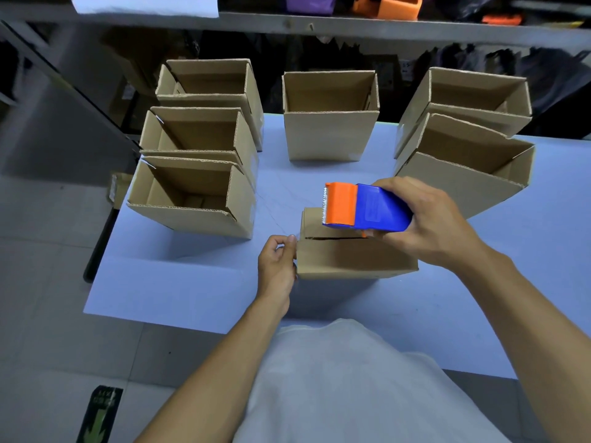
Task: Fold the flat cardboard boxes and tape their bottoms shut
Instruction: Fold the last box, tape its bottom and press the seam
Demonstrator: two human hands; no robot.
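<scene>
A cardboard box [348, 259] stands bottom-up on the pale blue table [179, 289] in front of me, its two bottom flaps folded shut with a seam across the middle. My right hand [428, 225] grips a blue and orange tape dispenser [364, 207] just above the box's far flap, its toothed blade pointing left. My left hand [278, 266] is at the box's left edge, thumb and fingers pinching at the seam's end, where a strip of clear tape seems to run.
Several folded open-topped boxes stand around: three at the left [192, 199], one at the back centre [329, 116], two at the right [463, 167]. A shelf [383, 24] with orange items runs above the table's back. The floor lies beyond the table's left edge.
</scene>
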